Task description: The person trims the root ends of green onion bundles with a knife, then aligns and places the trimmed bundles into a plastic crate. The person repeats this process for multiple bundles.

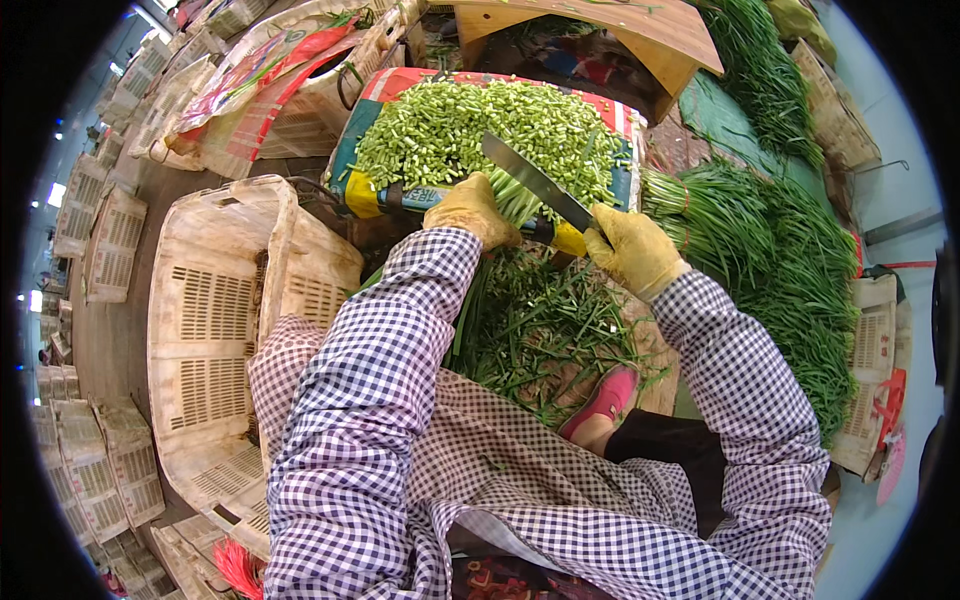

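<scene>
In a yellow glove, my left hand (469,210) grips a bunch of green stalks (512,196), their pale cut ends pointing away from me over the work surface. My right hand (634,244), gloved the same way, holds a knife (536,180) by its handle. The blade slants up and to the left, its tip above a heap of short chopped stalk pieces (480,112). That heap covers most of a low stand (346,154) wrapped in red, blue and yellow printed sheeting. Below my left hand the rest of the bunch is partly hidden by my sleeve.
A plastic crate (206,315) stands on my left, another crate (292,127) with plastic bags beyond it. Tied green bundles (697,202) pile up on the right. Leaf trimmings (540,330) litter the floor by my shoe (604,397). A wooden bench (600,26) is at the back.
</scene>
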The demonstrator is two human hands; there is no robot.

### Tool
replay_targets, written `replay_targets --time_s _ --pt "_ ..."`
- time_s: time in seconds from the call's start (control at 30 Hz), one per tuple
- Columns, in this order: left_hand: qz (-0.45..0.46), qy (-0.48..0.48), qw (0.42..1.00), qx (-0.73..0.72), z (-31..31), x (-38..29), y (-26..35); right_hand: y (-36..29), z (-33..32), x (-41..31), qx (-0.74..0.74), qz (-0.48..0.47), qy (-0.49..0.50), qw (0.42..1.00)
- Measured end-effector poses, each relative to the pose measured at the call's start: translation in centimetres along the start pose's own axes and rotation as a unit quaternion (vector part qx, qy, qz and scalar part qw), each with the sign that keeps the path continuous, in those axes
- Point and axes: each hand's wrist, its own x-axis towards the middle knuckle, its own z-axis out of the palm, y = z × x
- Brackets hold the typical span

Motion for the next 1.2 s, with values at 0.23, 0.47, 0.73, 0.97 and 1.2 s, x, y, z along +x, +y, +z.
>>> replay_targets --time_s 0.23,0.47,0.73,0.97,1.2 --pt "-0.011 -0.004 1.0 -0.002 0.1 0.3 0.1 -1.3 -1.7 1.0 -0.017 0.016 -0.064 0.998" --pt "-0.007 -0.03 0.999 -0.026 -0.7 0.0 0.5 -1.4 -2.4 2.8 -0.041 0.026 -0.113 0.992" --pt "0.01 -0.026 0.999 0.034 -0.3 0.9 0.8 -2.7 1.8 7.4 -0.051 0.071 -0.162 0.983" --pt "0.026 0.03 0.999 -0.034 1.5 0.7 -0.8 -1.9 3.4 8.5 -0.078 0.058 -0.147 0.984" --pt "0.045 0.048 0.991 -0.113 2.4 -2.1 -2.5 -1.7 -0.3 7.8 -0.157 0.045 -0.042 0.986"
